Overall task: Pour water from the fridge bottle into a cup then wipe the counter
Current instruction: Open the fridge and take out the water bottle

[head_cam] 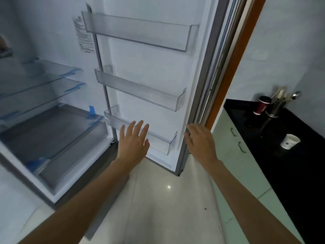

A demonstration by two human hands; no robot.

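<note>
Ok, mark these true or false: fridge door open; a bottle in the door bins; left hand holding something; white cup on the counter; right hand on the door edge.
1. The fridge door is open. True.
2. A bottle stands in the door bins. False: all three look empty.
3. The left hand holds something. False: fingers spread, empty.
4. A white cup sits on the black counter. True.
5. The right hand rests at the door's edge. True.
</note>
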